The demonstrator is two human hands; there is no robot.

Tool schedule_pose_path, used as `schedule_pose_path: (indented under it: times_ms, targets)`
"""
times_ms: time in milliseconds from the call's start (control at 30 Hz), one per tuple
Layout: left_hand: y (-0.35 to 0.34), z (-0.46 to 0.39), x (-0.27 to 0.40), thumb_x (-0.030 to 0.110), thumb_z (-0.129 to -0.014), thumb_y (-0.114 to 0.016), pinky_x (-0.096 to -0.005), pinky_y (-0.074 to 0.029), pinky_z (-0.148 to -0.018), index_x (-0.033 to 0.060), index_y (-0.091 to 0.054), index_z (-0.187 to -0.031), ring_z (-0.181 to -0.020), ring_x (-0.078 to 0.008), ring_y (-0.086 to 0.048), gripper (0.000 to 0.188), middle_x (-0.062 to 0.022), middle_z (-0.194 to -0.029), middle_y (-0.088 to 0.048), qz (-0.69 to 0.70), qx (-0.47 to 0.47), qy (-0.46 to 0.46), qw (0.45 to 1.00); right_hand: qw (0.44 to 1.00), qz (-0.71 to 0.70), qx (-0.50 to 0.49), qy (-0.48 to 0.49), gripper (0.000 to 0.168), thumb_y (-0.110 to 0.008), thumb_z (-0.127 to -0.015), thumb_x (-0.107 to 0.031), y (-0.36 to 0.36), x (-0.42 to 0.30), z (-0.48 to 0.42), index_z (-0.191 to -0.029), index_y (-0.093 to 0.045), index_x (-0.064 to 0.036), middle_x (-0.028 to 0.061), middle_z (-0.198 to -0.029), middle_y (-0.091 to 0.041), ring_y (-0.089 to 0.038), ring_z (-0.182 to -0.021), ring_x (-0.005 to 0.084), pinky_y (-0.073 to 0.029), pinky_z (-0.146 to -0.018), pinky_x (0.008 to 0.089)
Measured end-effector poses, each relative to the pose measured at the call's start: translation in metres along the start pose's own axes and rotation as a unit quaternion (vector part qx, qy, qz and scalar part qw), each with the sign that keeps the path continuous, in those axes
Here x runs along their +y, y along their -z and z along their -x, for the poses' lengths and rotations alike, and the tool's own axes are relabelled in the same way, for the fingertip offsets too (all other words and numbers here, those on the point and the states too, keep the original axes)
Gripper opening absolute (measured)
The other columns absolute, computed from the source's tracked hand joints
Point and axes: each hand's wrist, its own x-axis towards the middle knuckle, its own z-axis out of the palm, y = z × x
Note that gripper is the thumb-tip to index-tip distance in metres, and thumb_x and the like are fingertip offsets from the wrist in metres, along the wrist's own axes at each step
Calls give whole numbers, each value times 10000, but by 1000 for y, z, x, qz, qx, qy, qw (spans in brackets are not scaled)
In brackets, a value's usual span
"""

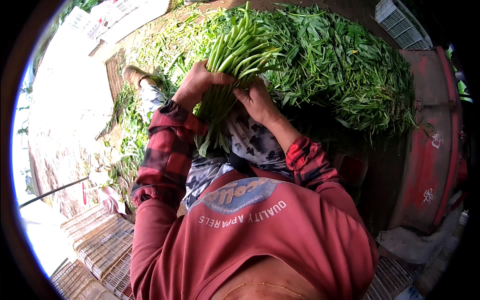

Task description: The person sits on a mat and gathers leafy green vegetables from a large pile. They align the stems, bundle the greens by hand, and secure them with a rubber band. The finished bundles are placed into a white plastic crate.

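Observation:
My left hand [200,81] is wrapped around a bunch of leafy green vegetable stalks [240,48], with its thumb across the front. The cut stalk ends point away from me and the leaves hang down towards my lap. What looks like a thin tie crosses the stalks just above that thumb. My right hand [257,98] is at the bunch's right side, its thumb against the stalks and its fingers partly hidden behind them. Beyond both hands lies a large heap of loose leafy greens [337,63].
A red metal panel [423,150] borders the heap at the right. Plastic crates stand at the lower left [101,240], the upper right [403,24] and the upper left [80,22]. Scattered greens [131,138] lie around my shoe [133,76]. A thin rod [56,192] juts in at left.

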Motion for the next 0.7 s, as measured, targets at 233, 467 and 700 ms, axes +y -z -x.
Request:
schedule_pose_path:
  times_ms: [233,467,700]
  targets:
    - [72,53,8,198,-625,-702,-329,-464,-878,-37,-480,-1209,-978,-222,-589,667,-127,-1088,-602,173,34,-156,972,992,-35,34,118,608,-644,-814,-302,-25,-120,-63,-1224,-384,65,244,-1143,-448,-446,-1036,428,-368,-940,464]
    - [113,79,-10,196,-621,-702,-363,-456,-928,-49,-446,-1241,-1027,-267,-581,714,-161,-1141,-584,218,37,-201,954,980,81,13,183,723,-661,-765,-412,-50,-151,-90,-1166,-391,126,251,-1088,-454,-433,-1080,440,-346,-1004,451]
    - [138,97,-56,429,-576,-720,-491,-492,-871,26,-471,-1246,-1015,-353,-568,821,-179,-1138,-565,358,-10,-271,894,986,-86,-135,48,946,-435,-800,-707,-57,-116,-131,-1238,-420,131,331,-1177,-479,-437,-1182,431,-380,-995,414]
